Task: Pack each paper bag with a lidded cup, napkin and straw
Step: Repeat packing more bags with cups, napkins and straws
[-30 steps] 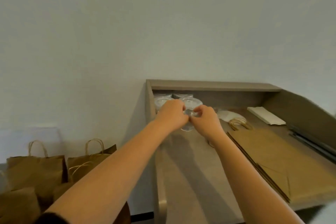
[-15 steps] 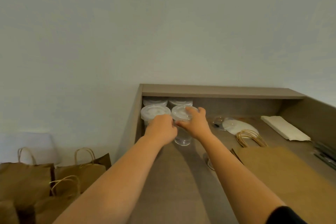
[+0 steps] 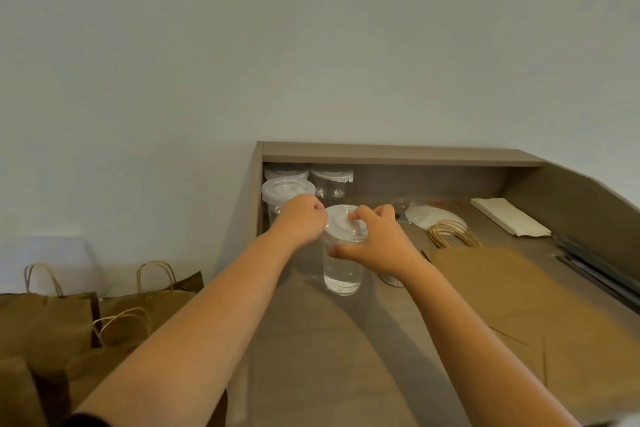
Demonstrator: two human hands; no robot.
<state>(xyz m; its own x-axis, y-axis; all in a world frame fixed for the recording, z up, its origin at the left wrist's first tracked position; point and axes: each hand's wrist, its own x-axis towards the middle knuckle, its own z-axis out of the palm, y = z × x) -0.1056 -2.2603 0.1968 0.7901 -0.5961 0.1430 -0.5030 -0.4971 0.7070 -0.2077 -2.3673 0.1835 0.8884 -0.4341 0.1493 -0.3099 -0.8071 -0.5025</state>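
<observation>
Takeaway drinks counter (image 3: 311,340): lidded cups (image 3: 287,189), paper bags (image 3: 519,288), napkins (image 3: 509,217).

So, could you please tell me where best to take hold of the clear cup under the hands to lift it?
Probably round the clear cup's bare wall below the lid, coming from the near right side: it stands upright, other cups crowd its far left, and the lid may not be seated.

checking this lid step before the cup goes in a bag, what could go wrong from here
1. Both hands, the left hand and right hand, press on the lid of a tall clear cup; an uneven push could tip it on the counter.
2. If the lid seats only partly, it may pop off once bagged.
3. Other lidded cups stand close behind; a slipping left hand could knock them.
</observation>
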